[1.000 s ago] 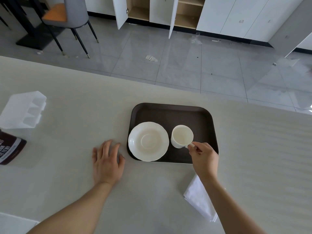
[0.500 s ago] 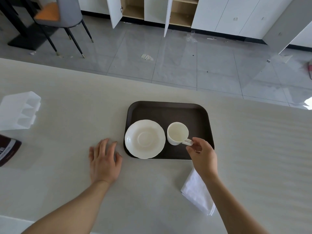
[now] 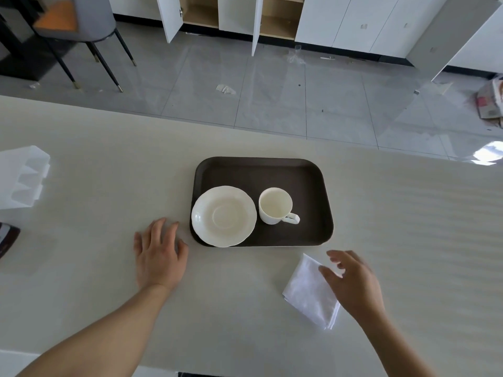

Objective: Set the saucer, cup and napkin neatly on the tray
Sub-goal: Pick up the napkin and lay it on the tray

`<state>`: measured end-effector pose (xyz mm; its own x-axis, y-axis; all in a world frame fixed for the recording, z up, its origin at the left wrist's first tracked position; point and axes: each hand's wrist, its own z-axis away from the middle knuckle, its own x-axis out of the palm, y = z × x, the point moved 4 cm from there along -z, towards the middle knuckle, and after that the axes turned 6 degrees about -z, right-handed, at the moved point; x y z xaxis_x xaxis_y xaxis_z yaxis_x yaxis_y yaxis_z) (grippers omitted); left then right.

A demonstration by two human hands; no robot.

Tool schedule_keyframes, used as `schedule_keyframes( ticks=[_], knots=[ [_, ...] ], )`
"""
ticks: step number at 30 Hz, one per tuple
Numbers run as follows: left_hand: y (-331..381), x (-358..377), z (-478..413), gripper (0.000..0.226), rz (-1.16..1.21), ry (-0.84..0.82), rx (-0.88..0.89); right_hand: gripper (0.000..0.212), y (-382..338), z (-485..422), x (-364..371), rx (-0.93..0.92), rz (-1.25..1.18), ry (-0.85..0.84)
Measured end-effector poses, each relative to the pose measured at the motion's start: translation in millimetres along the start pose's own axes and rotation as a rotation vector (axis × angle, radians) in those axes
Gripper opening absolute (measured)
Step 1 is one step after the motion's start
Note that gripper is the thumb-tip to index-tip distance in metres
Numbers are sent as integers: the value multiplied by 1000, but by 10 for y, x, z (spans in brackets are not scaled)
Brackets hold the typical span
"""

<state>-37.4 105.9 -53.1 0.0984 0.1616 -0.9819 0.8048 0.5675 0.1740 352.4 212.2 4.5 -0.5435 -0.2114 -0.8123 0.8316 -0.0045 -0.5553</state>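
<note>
**One tray, one saucer, one cup, one napkin, two hands**

We count one of each task item and two bare hands over the pale worktop (image 3: 408,213).

Starting at the far left, we see a white plastic holder (image 3: 23,176) at the worktop's edge and, nearer us, a dark packet (image 3: 8,238) cut off by the frame. Both lie well apart from the tray and block nothing.

Our left hand (image 3: 159,258) rests palm down on the worktop, fingers spread and holding nothing, just beside the tray's near left corner.

The dark brown tray (image 3: 313,186) sits in the middle. On it, the white saucer (image 3: 223,216) fills the near left part, its edge reaching over the tray's left rim. The white cup (image 3: 275,205) stands upright just right of the saucer, on the tray floor rather than on the saucer, handle pointing right and toward us. We cannot tell whether cup and saucer touch. The tray's far half is bare.

The folded white napkin (image 3: 310,291) lies on the worktop, off the tray, near its near right corner.

Our right hand (image 3: 353,284) is over the napkin's right side, fingers loosely spread and gripping nothing; it is blurred, and we cannot tell whether the fingertips touch the cloth.

Beyond the worktop we see grey floor tiles, a chair (image 3: 81,20) at far left, and white cabinets with two doors ajar.
</note>
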Motion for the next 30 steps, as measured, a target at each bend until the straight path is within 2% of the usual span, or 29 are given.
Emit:
schedule_keyframes(
  ticks=[3, 6, 14, 18, 23, 30],
  knots=[
    [-10, 13, -3, 49, 3, 2, 4, 67, 120, 97, 78, 36, 243, -173],
    [-20, 31, 2, 48, 6, 18, 1, 78, 143, 134, 139, 57, 276, -207],
    [18, 1, 6, 50, 16, 16, -7, 47, 47, 80, 176, 67, 270, -234],
    [14, 2, 4, 50, 13, 20, -1, 20, 6, 102, 89, 119, 91, -203],
    [16, 2, 6, 49, 15, 26, 5, 21, 2, 72, -175, 191, -176, -150],
    [34, -31, 9, 48, 24, 58, 8, 20, -82, -229, -593, 253, -453, 62]
  ],
)
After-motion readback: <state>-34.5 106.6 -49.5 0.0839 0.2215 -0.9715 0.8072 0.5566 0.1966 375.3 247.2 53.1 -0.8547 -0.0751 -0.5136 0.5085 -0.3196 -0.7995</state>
